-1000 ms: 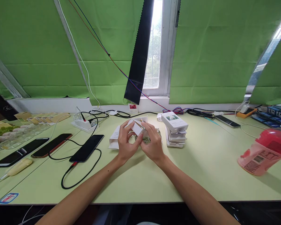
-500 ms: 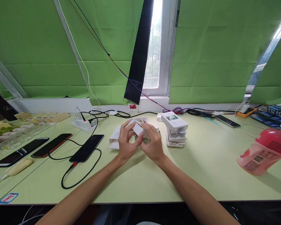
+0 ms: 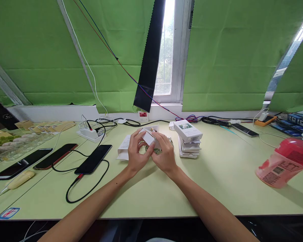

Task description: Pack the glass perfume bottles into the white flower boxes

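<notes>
The left hand and the right hand meet above the middle of the pale green tabletop, both curled around one small white box, fingers closed on its edges. The box is tilted and raised off the tabletop, and something small and shiny sits between the palms beneath it; what it is cannot be made out. A sheet of white paper lies flat just behind the left hand.

Just to the right of the hands stands one stack of white boxes; the top one lies askew, and the number beneath it is hard to count. To the left lie three dark phones side by side, the nearest joined to one looping black cable. One white power strip sits behind them. At the far right, one pink bottle lies on its side, well apart from the hands. A fourth phone rests near the window, beside a tangle of cables.
</notes>
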Demonstrator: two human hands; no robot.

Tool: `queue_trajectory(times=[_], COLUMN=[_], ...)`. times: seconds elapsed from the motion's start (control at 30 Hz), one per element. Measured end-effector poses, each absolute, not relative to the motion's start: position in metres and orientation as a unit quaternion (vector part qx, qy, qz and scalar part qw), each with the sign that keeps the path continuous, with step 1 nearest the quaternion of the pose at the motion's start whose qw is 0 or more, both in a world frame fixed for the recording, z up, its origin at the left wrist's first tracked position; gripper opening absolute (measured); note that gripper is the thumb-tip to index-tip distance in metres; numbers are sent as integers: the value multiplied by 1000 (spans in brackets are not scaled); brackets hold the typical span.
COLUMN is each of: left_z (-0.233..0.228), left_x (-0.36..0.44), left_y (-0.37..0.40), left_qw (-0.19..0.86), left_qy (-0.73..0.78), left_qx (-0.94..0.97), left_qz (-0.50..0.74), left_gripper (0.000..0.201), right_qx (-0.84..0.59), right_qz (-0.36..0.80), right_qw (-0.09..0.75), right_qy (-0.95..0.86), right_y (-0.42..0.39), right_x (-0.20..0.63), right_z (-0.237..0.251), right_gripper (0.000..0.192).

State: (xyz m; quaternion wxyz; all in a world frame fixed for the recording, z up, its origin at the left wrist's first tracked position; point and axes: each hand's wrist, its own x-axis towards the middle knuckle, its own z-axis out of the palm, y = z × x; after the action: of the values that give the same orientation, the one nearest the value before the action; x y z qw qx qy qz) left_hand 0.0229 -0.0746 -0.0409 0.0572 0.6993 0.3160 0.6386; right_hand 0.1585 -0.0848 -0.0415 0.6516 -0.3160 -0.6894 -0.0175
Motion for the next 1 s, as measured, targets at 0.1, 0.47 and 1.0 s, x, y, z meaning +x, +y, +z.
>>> queue_trajectory(times=[0.1, 0.47, 1.0], left_z=[-42, -42, -42], left_x=[23, 24, 25], left_y=[-74, -74, -73], left_qw=[63, 76, 88], left_qy=[316, 320, 333], left_qx=[698, 696, 699], left_qz=[639, 638, 627], left_gripper=[45, 45, 45], right_qx=[-318, -328, -344], right_qz=[-13, 2, 15], right_qw=[652, 647, 632], right_qy=[-688, -688, -694], right_y=[-85, -86, -83], right_x=[158, 158, 160], right_z=[-42, -41, -43], right_gripper=[47, 46, 55])
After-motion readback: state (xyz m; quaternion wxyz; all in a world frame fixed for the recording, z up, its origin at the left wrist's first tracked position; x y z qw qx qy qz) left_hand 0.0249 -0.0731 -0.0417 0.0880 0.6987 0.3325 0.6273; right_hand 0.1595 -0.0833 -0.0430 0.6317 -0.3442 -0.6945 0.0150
